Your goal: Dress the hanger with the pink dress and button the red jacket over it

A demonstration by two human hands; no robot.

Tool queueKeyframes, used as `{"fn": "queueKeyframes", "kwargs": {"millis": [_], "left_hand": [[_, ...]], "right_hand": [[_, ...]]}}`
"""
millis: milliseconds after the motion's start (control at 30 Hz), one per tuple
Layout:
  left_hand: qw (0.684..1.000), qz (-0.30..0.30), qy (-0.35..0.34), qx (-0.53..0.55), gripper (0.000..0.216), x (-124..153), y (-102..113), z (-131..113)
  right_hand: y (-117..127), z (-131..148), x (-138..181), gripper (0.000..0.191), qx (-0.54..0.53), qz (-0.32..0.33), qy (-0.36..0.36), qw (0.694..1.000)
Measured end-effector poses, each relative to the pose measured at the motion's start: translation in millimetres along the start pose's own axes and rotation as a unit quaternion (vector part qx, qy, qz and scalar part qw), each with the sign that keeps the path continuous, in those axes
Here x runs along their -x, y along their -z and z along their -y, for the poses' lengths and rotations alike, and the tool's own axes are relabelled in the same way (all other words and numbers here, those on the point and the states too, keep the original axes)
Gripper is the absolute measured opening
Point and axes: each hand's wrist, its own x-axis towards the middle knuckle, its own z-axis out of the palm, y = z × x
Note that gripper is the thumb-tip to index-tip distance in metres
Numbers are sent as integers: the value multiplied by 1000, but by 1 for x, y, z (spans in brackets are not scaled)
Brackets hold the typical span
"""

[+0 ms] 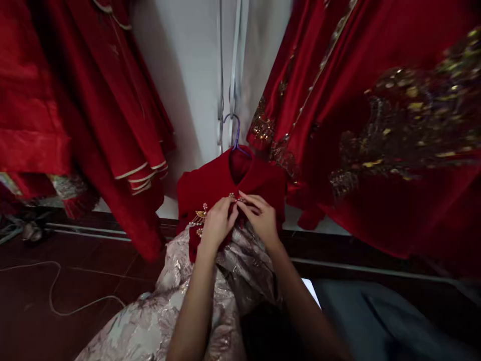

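A red jacket [210,175] with a V-shaped neck hangs on a purple hanger [237,135] in front of me. Just below the neck, my left hand [218,220] pinches the front edge of the jacket. From the other side my right hand [261,218] pinches the same spot, its fingertips close to those of the left. A small beaded ornament [232,195] shows at the fingertips; whatever else they hold is too small to make out. Gold and pearl embroidery [200,215] lies left of my left hand. Beneath the jacket spreads a shiny pale pink floral fabric [180,265].
Long red garments [93,100] hang at the left. More red garments with gold sequins [413,115] hang at the right. Silvery straps [235,60] run down the white wall. A white cable [56,286] curls over the dark floor. A bright screen-like edge [311,291] shows at lower right.
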Motion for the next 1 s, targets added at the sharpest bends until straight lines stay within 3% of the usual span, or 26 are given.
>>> {"fn": "queueKeyframes", "kwargs": {"millis": [467, 833, 1000], "left_hand": [[999, -26, -25, 10, 17, 1, 5, -5], [999, -6, -12, 51, 15, 1, 2, -7], [993, -8, 25, 114, 18, 2, -1, -1]], "right_hand": [[-3, 1, 0, 31, -20, -7, -4, 1000], [-6, 8, 2, 29, 5, -1, 15, 1000], [-2, -5, -1, 39, -24, 45, -36, 998]]}}
